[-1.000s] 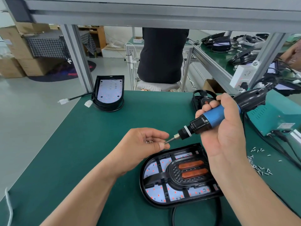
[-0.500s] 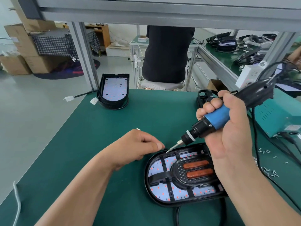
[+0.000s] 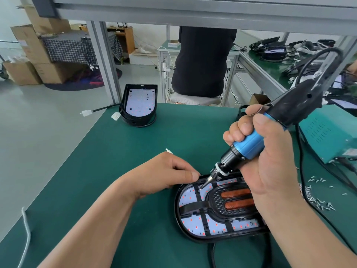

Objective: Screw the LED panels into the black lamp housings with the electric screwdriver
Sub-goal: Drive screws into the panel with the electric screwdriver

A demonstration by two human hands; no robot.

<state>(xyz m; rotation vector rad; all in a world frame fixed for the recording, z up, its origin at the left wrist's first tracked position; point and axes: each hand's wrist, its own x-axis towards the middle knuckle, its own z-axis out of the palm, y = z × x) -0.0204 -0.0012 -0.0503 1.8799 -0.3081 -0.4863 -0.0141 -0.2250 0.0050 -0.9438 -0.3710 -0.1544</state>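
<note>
A black lamp housing lies on the green mat in front of me, its white LED panel dotted with red LEDs around a black insert with two orange bars. My right hand grips the blue and black electric screwdriver, tilted down to the left. Its bit stands on a screw at the panel's upper left. My left hand rests at the housing's upper-left rim, fingers curled and thumb pressed to the index finger. Small screws seen in those fingers earlier are now hidden.
A second housing with its LED panel stands at the mat's far edge, its cable and white connector trailing left. Loose screws lie to the right. A teal power box sits right. A person in black sits beyond the bench.
The screwdriver came down from mid-air until its bit met the panel's upper left. My left hand dropped from the bit's tip to the housing's rim.
</note>
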